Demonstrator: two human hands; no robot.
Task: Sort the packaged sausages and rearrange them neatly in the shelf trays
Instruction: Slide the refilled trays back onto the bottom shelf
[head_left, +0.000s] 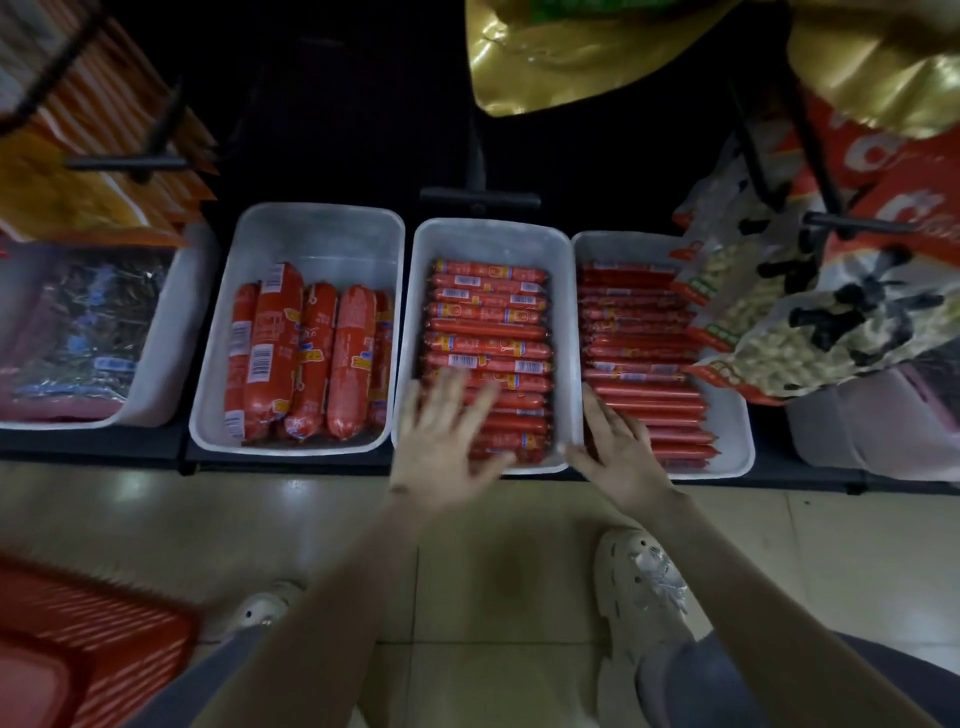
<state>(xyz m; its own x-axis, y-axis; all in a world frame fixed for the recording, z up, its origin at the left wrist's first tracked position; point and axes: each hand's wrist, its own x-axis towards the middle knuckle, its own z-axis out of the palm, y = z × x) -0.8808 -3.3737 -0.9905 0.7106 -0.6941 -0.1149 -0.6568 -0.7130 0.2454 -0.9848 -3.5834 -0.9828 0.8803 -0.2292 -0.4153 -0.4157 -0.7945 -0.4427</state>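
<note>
thick sausages: white barcode labels and yellow print, characters too blurred to read
thin sausages: small barcode strips, yellow logos, nothing legible
red bags: large white lettering, cut off and blurred
readable text: none

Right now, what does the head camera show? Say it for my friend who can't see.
The left hand rests spread on thin red sausages in the middle white tray; the right hand touches its right rim. Beside it lie fat sausages and more thin ones.
</note>
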